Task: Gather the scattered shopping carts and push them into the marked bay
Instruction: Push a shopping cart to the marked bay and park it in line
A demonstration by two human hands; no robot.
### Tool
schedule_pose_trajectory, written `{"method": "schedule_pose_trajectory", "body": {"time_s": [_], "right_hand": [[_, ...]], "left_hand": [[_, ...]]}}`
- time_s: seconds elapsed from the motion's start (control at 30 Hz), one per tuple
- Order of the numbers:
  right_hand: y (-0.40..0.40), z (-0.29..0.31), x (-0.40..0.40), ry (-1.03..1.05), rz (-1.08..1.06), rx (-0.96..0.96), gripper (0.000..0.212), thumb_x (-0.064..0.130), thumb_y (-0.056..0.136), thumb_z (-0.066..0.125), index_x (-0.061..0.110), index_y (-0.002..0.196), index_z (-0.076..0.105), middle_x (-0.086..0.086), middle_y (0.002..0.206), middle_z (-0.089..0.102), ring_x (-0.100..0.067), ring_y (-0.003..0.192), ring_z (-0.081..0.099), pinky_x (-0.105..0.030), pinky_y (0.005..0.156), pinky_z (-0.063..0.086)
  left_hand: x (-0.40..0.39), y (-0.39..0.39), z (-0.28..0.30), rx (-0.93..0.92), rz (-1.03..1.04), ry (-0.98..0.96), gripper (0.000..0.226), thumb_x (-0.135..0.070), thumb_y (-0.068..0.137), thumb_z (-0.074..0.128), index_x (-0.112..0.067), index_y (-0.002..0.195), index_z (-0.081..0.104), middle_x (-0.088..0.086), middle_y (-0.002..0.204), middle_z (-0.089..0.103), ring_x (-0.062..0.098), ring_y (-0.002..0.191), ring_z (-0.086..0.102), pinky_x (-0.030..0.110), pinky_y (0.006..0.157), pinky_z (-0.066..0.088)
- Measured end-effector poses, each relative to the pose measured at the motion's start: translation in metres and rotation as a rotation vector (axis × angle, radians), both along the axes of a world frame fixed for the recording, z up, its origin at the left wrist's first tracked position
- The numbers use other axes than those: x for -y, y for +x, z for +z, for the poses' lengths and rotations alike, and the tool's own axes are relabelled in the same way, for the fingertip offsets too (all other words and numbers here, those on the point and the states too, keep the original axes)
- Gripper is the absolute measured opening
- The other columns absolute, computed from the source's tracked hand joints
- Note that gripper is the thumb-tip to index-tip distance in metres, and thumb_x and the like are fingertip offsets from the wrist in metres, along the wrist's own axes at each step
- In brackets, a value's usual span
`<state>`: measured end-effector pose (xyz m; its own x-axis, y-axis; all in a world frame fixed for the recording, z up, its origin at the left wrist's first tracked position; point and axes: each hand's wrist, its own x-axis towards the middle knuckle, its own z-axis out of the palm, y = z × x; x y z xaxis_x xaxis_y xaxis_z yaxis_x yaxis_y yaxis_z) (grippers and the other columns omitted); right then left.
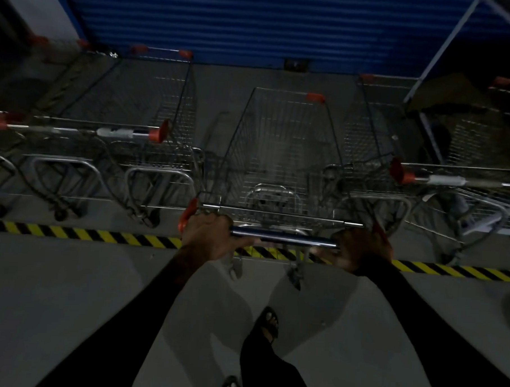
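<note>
A wire shopping cart point(282, 142) with orange corner caps stands straight ahead of me. Its chrome handle bar point(284, 237) lies over the yellow-and-black striped floor line point(79, 234). My left hand point(209, 235) grips the bar's left end and my right hand point(359, 249) grips its right end. The basket sits beyond the line, while the rear wheels point(295, 275) rest on my side of it. Parked carts flank it: one on the left point(152, 115) and one on the right point(376, 140).
A blue roller shutter point(255, 23) closes off the back of the bay. Another cart point(37, 143) stands at far left. A grey metal frame point(428, 78) and a dark heap are at the back right. My sandalled foot point(268, 322) is on the grey concrete floor.
</note>
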<state>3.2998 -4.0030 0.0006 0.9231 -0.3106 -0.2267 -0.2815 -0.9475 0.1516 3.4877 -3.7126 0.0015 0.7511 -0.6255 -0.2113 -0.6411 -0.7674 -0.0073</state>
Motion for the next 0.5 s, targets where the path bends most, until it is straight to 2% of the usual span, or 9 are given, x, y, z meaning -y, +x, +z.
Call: {"method": "schedule_pose_trajectory", "body": {"time_s": [0.07,0.13,0.17,0.2,0.27,0.3,0.37,0.43,0.5], "right_hand": [[0.027,0.001,0.014,0.076,0.000,0.033,0.077,0.098,0.082,0.029,0.031,0.078,0.067,0.006,0.085,0.072,-0.015,0.086,0.069,-0.038,0.088,0.047],[0.056,0.004,0.026,0.201,-0.015,0.065,0.074,0.100,0.078,0.032,0.033,0.064,0.060,0.007,0.066,0.065,-0.009,0.065,0.062,-0.033,0.067,0.046],[0.070,0.004,0.032,0.234,-0.018,0.077,0.076,0.103,0.076,0.031,0.034,0.062,0.059,0.008,0.063,0.062,-0.008,0.062,0.060,-0.031,0.062,0.044],[0.083,0.005,0.036,0.227,-0.013,0.080,0.079,0.104,0.075,0.029,0.034,0.066,0.063,0.009,0.067,0.064,-0.009,0.067,0.063,-0.031,0.066,0.044],[0.108,0.007,0.043,0.161,0.011,0.064,0.083,0.102,0.080,0.028,0.030,0.079,0.069,0.008,0.079,0.070,-0.013,0.083,0.068,-0.038,0.089,0.043],[0.120,0.009,0.046,0.151,0.033,0.053,0.082,0.099,0.083,0.028,0.028,0.078,0.068,0.008,0.078,0.068,-0.014,0.085,0.067,-0.040,0.095,0.040],[0.144,0.016,0.051,0.153,0.074,0.048,0.080,0.095,0.086,0.030,0.026,0.079,0.069,0.007,0.076,0.066,-0.014,0.085,0.068,-0.037,0.091,0.041],[0.163,0.016,0.058,0.136,0.084,0.016,0.086,0.096,0.086,0.029,0.022,0.083,0.073,0.004,0.076,0.069,-0.016,0.085,0.070,-0.036,0.084,0.042],[0.179,0.009,0.063,0.161,0.069,0.033,0.083,0.096,0.085,0.032,0.022,0.071,0.067,0.006,0.065,0.062,-0.015,0.077,0.066,-0.037,0.088,0.044]], "left_hand": [[0.013,0.021,0.001,0.019,0.019,0.000,0.108,-0.113,0.062,0.019,-0.028,0.095,0.077,0.000,0.097,0.078,0.023,0.099,0.074,0.036,0.092,0.052],[0.024,0.048,-0.001,0.048,0.033,-0.005,0.103,-0.112,0.063,0.023,-0.027,0.087,0.076,0.001,0.094,0.077,0.022,0.098,0.074,0.033,0.087,0.053],[0.028,0.062,-0.002,0.035,0.047,-0.010,0.102,-0.113,0.062,0.022,-0.028,0.084,0.075,0.000,0.090,0.076,0.022,0.095,0.073,0.033,0.086,0.053],[0.031,0.076,-0.004,0.015,0.054,-0.018,0.104,-0.115,0.061,0.020,-0.030,0.082,0.076,-0.002,0.084,0.074,0.020,0.091,0.073,0.033,0.085,0.055],[0.036,0.101,-0.008,0.003,0.048,-0.055,0.104,-0.116,0.058,0.018,-0.029,0.070,0.074,-0.005,0.068,0.066,0.015,0.075,0.068,0.030,0.076,0.053],[0.039,0.111,-0.007,0.008,0.044,-0.070,0.104,-0.116,0.058,0.019,-0.025,0.062,0.069,-0.005,0.061,0.062,0.012,0.067,0.063,0.028,0.070,0.050],[0.044,0.130,-0.004,-0.005,0.045,-0.081,0.106,-0.116,0.058,0.016,-0.019,0.056,0.061,-0.005,0.054,0.057,0.013,0.059,0.060,0.031,0.063,0.050],[0.049,0.147,-0.004,-0.018,0.052,-0.055,0.108,-0.115,0.060,0.015,-0.019,0.062,0.064,-0.003,0.060,0.061,0.017,0.064,0.065,0.038,0.078,0.056],[0.053,0.163,-0.006,-0.023,0.083,-0.037,0.106,-0.115,0.062,0.021,-0.021,0.072,0.071,-0.002,0.074,0.069,0.020,0.078,0.068,0.044,0.095,0.052]]}}
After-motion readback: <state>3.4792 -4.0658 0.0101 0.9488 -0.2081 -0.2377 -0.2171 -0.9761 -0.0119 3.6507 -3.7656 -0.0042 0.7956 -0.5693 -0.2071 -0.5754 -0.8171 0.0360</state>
